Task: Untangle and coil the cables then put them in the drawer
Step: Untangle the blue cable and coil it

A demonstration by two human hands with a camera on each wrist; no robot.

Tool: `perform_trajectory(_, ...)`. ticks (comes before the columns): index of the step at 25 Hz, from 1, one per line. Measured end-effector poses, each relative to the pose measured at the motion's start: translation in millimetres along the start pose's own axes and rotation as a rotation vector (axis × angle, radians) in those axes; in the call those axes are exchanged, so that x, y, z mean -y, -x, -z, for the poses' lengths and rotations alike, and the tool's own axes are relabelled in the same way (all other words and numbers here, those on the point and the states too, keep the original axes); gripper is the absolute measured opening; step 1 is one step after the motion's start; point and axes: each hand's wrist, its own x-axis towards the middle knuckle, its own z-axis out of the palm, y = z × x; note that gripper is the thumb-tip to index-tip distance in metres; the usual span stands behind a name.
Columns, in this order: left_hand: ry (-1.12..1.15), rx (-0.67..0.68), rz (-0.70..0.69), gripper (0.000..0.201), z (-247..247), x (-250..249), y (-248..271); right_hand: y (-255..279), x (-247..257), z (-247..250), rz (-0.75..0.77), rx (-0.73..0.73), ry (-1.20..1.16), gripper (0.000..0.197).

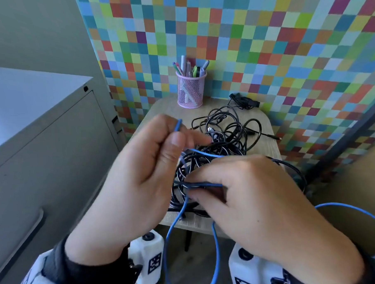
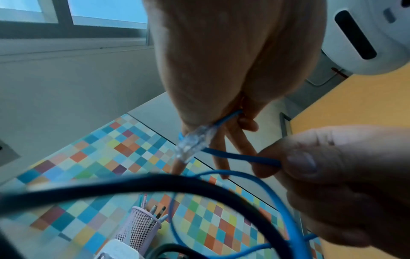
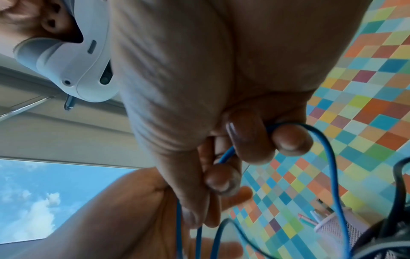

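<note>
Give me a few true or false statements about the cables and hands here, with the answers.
1. Both hands hold the blue cable. True: left hand, right hand.
2. The black cables lie coiled neatly. False: they are a tangled heap on the table.
3. The pen cup is green. False: it is pink mesh.
4. The clear plug is at the left hand. True.
5. The blue cable is already in the drawer. False: it is held above the table.

black cable tangle point(image 1: 221, 144) crowding small table point(image 1: 159, 113), pen cup point(image 1: 190, 89) at back
</note>
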Motion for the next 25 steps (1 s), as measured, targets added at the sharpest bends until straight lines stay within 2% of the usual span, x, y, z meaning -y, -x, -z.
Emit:
perform_trajectory(2,-0.247,0.091,-0.002,0.021,0.7,6.5,1.1,2.2,2.8,9.4,0.012,-0.077,-0.017,0.014)
perform_trajectory(6,-0.381,0.167,-0.007,0.025,0.5,8.0,1.3,7.5,6.6,27.5,0.055,-0.255,0.007,0.005)
perform_trajectory(10,-0.222,0.246,0.09,0.033,7.7,9.5,1.8,10.5,3.9,35.2,0.074,-0.431,-0.063,0.01)
perform_trajectory(13,0.092,0.315,0.143,0.039,10.1,13.8,3.7,8.6,3.6,30.7,0.118,-0.476,-0.15,0.004)
perform_trajectory(17,0.639,0.297,0.199,0.031,9.0,16.7,1.1,3.6,-0.5,23.1,0.085,-0.402,-0.286,0.021)
perform_trajectory(21,0.995,0.242,0.133,0.023,3.2,11.2,-1.1,2.5,-7.0,13.0,-0.06,-0.19,-0.296,0.033)
perform_trajectory(23,1.149,0.221,0.086,0.022,2.1,11.2,-3.3,1.8,-4.0,8.5,-0.074,-0.087,-0.207,0.026)
perform_trajectory(25,1.204,0.168,0.059,0.02,0.6,11.9,-4.1,0.9,4.8,4.7,-0.048,-0.007,-0.07,0.016)
